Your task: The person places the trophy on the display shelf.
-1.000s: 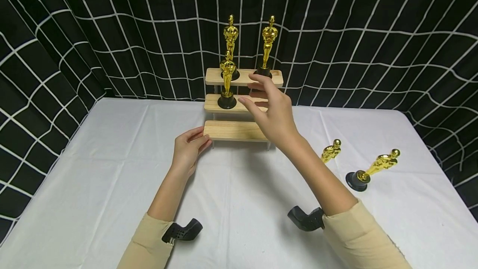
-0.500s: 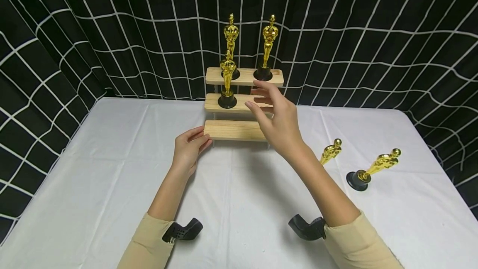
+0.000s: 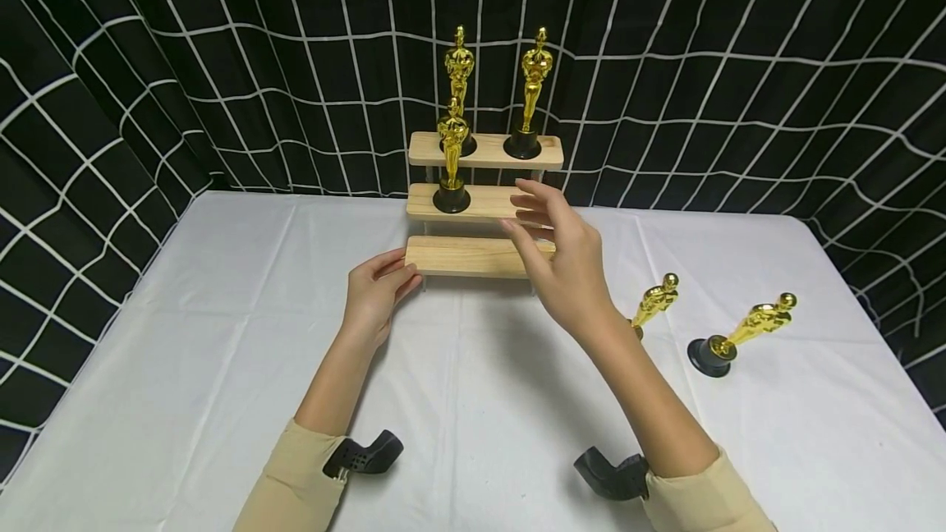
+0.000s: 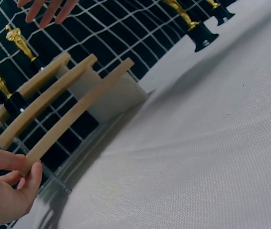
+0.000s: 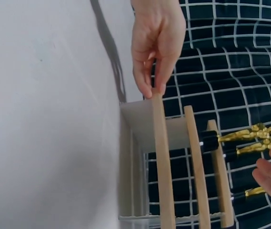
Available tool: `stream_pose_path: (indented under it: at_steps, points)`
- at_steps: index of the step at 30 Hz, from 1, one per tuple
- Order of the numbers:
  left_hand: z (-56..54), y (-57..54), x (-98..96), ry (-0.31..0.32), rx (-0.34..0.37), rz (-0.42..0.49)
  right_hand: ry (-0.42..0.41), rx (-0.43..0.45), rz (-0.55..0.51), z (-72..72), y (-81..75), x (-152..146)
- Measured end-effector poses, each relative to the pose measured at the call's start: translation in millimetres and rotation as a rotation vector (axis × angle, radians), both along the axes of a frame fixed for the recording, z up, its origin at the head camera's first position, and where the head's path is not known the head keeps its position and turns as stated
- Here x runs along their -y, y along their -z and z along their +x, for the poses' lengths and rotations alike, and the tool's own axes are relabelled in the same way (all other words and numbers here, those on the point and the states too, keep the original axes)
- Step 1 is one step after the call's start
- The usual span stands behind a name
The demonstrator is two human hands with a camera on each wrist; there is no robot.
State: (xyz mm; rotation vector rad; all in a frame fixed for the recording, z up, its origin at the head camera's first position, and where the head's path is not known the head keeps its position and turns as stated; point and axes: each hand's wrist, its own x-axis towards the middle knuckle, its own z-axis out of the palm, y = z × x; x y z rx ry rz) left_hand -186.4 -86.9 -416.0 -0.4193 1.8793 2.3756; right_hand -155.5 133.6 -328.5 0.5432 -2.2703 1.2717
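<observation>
My left hand [image 3: 374,295] pinches the left end of the lowest wooden board of a three-step display stand [image 3: 473,257]; the left wrist view shows thumb and fingers round that board end [image 4: 28,164]. My right hand [image 3: 565,257] hovers in front of the stand's right side, fingers spread and slightly bent, with nothing in them. A gold statuette [image 3: 452,150] on a black base stands at the left of the middle step. On the top step stand two more, a left statuette [image 3: 460,72] partly hidden behind it and a right statuette [image 3: 534,89].
Two more gold statuettes are on the white tablecloth [image 3: 222,335] at the right: a far one [image 3: 656,298], its base hidden by my right forearm, and a nearer one [image 3: 742,335]. A black curtain with white grid lines [image 3: 310,64] hangs behind the table.
My right hand has drawn back from the upper right of the stand, moving down and to the right, fingers empty. My left hand keeps its grip on the bottom board.
</observation>
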Motion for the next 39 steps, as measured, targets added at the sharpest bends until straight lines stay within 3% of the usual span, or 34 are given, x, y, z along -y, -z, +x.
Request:
stream_pose_path:
  at_steps: [11,24,39]
  points:
    - [-0.4,1.1,-0.7,-0.005,0.003,0.003,0.023,0.002,-0.003,11.4,12.2,-4.8]
    - [0.0,2.0,-0.8,-0.005,0.003,-0.002,0.056,-0.028,-0.01,14.6,28.2,-9.9]
    - [1.0,0.2,-0.8,-0.003,0.001,0.0,0.126,-0.077,0.001,27.0,26.5,-23.8]
